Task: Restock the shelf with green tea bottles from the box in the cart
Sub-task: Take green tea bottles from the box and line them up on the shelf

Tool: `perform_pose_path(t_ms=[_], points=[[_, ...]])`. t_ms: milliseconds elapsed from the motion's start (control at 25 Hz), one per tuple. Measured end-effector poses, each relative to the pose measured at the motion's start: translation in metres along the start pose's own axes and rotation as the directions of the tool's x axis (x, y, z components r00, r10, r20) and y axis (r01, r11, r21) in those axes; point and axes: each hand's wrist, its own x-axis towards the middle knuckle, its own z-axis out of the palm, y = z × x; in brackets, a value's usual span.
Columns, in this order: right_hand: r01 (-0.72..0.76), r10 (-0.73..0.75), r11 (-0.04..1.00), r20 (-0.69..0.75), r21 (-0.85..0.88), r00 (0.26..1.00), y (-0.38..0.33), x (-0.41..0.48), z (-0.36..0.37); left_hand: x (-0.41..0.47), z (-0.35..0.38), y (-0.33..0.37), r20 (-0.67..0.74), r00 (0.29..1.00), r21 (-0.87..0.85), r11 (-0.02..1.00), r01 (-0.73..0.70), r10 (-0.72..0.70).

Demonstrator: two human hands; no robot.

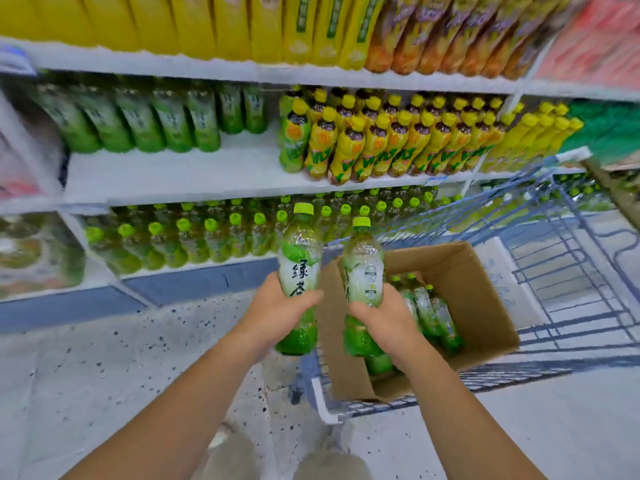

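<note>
My left hand [277,311] grips an upright green tea bottle [298,258] with a lime cap. A second green tea bottle [363,268] stands upright in my right hand [382,318], just above the open cardboard box [474,299]. The box sits in the blue wire cart [571,271] and holds several more green tea bottles [429,313]. The middle shelf [173,174] has a row of green tea bottles [145,123] at its back left and a wide bare stretch in front. The lower shelf holds many lime-capped bottles [180,237].
Yellow-capped lemon tea bottles [398,140] fill the right half of the middle shelf. Yellow cartons [207,22] and orange bottles [450,32] line the top shelf. The speckled floor [104,358] lies between me and the shelving; the cart stands to my right.
</note>
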Motion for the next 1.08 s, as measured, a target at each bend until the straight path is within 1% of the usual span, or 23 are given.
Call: perform_pose_path(t_ms=[120, 280, 440, 520, 720, 880, 1000, 1080], points=[[0.068, -0.067, 0.998, 0.052, -0.015, 0.996, -0.04, -0.012, 0.042, -0.019, -0.052, 0.011, -0.078, 0.996, -0.025, 0.998, -0.055, 0.053], [0.133, -0.129, 0.991, 0.091, -0.034, 0.987, -0.082, -0.01, 0.094, -0.021, -0.11, 0.014, -0.222, 0.972, -0.046, 0.995, -0.088, 0.076], [0.203, -0.198, 0.979, 0.119, -0.035, 0.973, -0.107, 0.022, 0.14, 0.01, -0.155, 0.012, -0.327, 0.934, -0.014, 0.988, -0.155, 0.142], [0.234, -0.229, 0.972, 0.135, -0.023, 0.964, -0.112, 0.048, 0.162, 0.036, -0.172, 0.008, -0.371, 0.916, 0.016, 0.987, -0.16, 0.154], [0.275, -0.273, 0.961, 0.149, 0.006, 0.95, -0.12, 0.126, 0.195, 0.111, -0.199, 0.001, -0.398, 0.899, 0.132, 0.981, -0.143, 0.185], [0.371, -0.373, 0.928, 0.111, 0.038, 0.921, -0.131, 0.201, 0.198, 0.183, -0.202, 0.01, -0.412, 0.879, 0.217, 0.963, -0.162, 0.241], [0.401, -0.407, 0.913, 0.111, 0.077, 0.906, -0.141, 0.245, 0.189, 0.218, -0.195, 0.022, -0.443, 0.863, 0.212, 0.964, -0.163, 0.244], [0.406, -0.416, 0.907, 0.089, 0.113, 0.905, -0.147, 0.273, 0.187, 0.244, -0.191, 0.031, -0.436, 0.86, 0.228, 0.957, -0.181, 0.266]])
